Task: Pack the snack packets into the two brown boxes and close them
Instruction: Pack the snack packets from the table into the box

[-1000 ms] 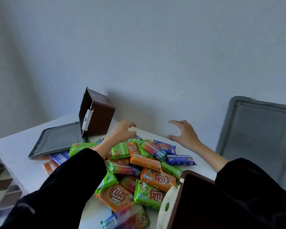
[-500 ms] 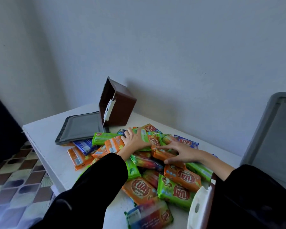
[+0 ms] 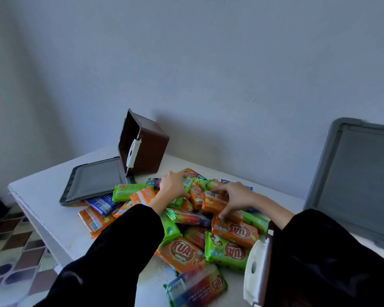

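A heap of orange, green and blue snack packets (image 3: 230,231) covers the middle of the white table (image 3: 42,196). My left hand (image 3: 173,185) lies on the far part of the heap, its fingers and thumb curled round a green packet (image 3: 187,181). My right hand (image 3: 233,196) is beside it and pinches an orange packet (image 3: 212,201) between fingers and thumb. One brown box (image 3: 146,147) lies tipped on its side at the back, open towards the left. The second brown box (image 3: 267,251) is at the lower right, mostly hidden behind my right sleeve.
A grey lid (image 3: 95,182) lies flat beside the tipped box, over a few packets. Another grey lid (image 3: 359,180) leans upright at the right. White latches (image 3: 254,271) hang on both boxes. The table's left edge drops to a tiled floor (image 3: 13,251).
Both hands have come down from above the far side of the heap onto the packets and closed on them. The view has shifted to the left.
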The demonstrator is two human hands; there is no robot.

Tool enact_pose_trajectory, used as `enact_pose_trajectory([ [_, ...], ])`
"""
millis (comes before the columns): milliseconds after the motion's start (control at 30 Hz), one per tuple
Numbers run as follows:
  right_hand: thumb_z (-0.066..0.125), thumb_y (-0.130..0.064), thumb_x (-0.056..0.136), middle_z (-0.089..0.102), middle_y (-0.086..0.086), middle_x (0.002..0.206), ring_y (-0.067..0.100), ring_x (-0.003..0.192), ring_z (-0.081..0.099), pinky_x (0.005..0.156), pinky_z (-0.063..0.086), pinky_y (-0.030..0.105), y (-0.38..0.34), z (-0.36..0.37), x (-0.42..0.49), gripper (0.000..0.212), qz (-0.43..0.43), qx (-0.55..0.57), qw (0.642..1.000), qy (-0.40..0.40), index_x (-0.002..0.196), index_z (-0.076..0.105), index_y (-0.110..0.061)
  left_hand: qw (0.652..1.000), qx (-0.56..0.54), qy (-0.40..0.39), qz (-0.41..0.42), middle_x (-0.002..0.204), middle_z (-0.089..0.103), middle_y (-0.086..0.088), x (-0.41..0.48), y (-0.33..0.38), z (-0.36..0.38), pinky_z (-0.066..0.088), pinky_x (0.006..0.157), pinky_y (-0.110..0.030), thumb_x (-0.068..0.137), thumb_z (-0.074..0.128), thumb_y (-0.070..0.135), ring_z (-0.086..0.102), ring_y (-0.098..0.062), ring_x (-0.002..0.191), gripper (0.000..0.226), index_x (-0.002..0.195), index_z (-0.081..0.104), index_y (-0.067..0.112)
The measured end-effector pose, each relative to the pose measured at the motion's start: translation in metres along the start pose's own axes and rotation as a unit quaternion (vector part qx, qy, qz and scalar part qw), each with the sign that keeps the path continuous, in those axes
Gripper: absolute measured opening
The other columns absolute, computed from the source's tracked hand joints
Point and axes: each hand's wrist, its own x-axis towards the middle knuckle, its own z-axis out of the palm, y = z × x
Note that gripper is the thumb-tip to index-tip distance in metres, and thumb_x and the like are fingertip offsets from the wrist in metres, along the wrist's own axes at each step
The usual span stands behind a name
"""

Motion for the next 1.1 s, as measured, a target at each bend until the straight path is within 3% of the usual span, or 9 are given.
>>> enact_pose_trajectory([
  [233, 0.084, -0.03, 0.062, 0.057, 0.004, 0.128, 0.021, 0.116, 0.052, 0.094, 0.04, 0.03, 0.011, -0.063, -0.066, 0.08, 0.085, -0.008, 0.986, 0.141, 0.132, 0.047, -0.025, 0.976, -0.087, 0.006, 0.198, 0.132, 0.055, -0.006, -0.019, 0.046, -0.042, 0.039, 0.101, -0.031, 0.063, 0.081, 0.015, 0.05, -0.022, 0.121, 0.076, 0.132, 0.05, 0.022],
  [433, 0.084, -0.033, 0.061, 0.059, 0.003, 0.127, 0.02, 0.111, 0.056, 0.089, 0.041, 0.026, 0.022, -0.098, -0.169, 0.082, 0.183, -0.01, 0.969, 0.167, 0.133, 0.045, -0.029, 0.909, -0.13, -0.073, 0.39, 0.129, 0.051, -0.004, -0.051, 0.115, -0.063, 0.041, 0.1, -0.035, 0.057, 0.084, 0.027, 0.047, -0.019, 0.117, 0.082, 0.131, 0.049, 0.029],
  [533, 0.085, -0.035, 0.058, 0.058, 0.001, 0.128, 0.019, 0.113, 0.055, 0.094, 0.041, 0.029, 0.026, -0.094, -0.22, 0.084, 0.226, -0.007, 0.957, 0.18, 0.133, 0.046, -0.03, 0.866, -0.124, -0.142, 0.463, 0.13, 0.051, 0.005, -0.073, 0.144, -0.062, 0.044, 0.096, -0.023, 0.052, 0.077, 0.033, 0.049, -0.011, 0.115, 0.084, 0.131, 0.047, 0.03],
  [600, 0.085, -0.032, 0.058, 0.058, 0.001, 0.128, 0.018, 0.113, 0.054, 0.09, 0.039, 0.026, 0.03, -0.085, -0.251, 0.083, 0.248, -0.003, 0.953, 0.171, 0.132, 0.046, -0.03, 0.839, -0.111, -0.179, 0.502, 0.128, 0.051, 0.008, -0.091, 0.16, -0.056, 0.041, 0.09, -0.009, 0.054, 0.083, 0.025, 0.048, -0.004, 0.11, 0.085, 0.131, 0.046, 0.027],
  [700, 0.086, -0.029, 0.057, 0.059, 0.001, 0.126, 0.015, 0.112, 0.053, 0.087, 0.035, 0.023, 0.033, -0.066, -0.288, 0.082, 0.272, 0.004, 0.952, 0.143, 0.13, 0.047, -0.031, 0.807, -0.082, -0.224, 0.541, 0.127, 0.048, 0.013, -0.118, 0.176, -0.041, 0.036, 0.083, 0.001, 0.062, 0.084, 0.011, 0.047, 0.007, 0.098, 0.08, 0.13, 0.046, 0.027],
  [800, 0.086, -0.032, 0.056, 0.059, 0.001, 0.123, 0.016, 0.112, 0.054, 0.089, 0.039, 0.024, 0.039, -0.043, -0.306, 0.084, 0.277, 0.006, 0.956, 0.1, 0.13, 0.047, -0.03, 0.792, -0.052, -0.253, 0.553, 0.125, 0.052, 0.007, -0.139, 0.187, -0.017, 0.035, 0.083, -0.001, 0.059, 0.085, 0.015, 0.047, 0.001, 0.102, 0.084, 0.132, 0.047, 0.026],
  [967, 0.084, -0.038, 0.055, 0.059, -0.002, 0.121, 0.017, 0.109, 0.055, 0.082, 0.044, 0.028, 0.055, -0.003, -0.309, 0.087, 0.28, -0.084, 0.955, 0.052, 0.132, 0.045, -0.032, 0.795, 0.032, -0.252, 0.551, 0.123, 0.052, -0.002, -0.16, 0.202, 0.028, 0.035, 0.091, -0.021, 0.062, 0.082, 0.015, 0.047, -0.013, 0.111, 0.081, 0.134, 0.045, 0.028],
  [1100, 0.082, -0.033, 0.061, 0.056, 0.0, 0.129, 0.02, 0.118, 0.051, 0.085, 0.045, 0.032, 0.07, 0.022, -0.302, 0.085, 0.3, -0.122, 0.946, 0.034, 0.136, 0.042, -0.028, 0.808, 0.087, -0.251, 0.526, 0.126, 0.052, -0.007, -0.156, 0.207, 0.057, 0.031, 0.091, -0.022, 0.062, 0.083, 0.014, 0.047, -0.021, 0.117, 0.085, 0.136, 0.043, 0.022],
])
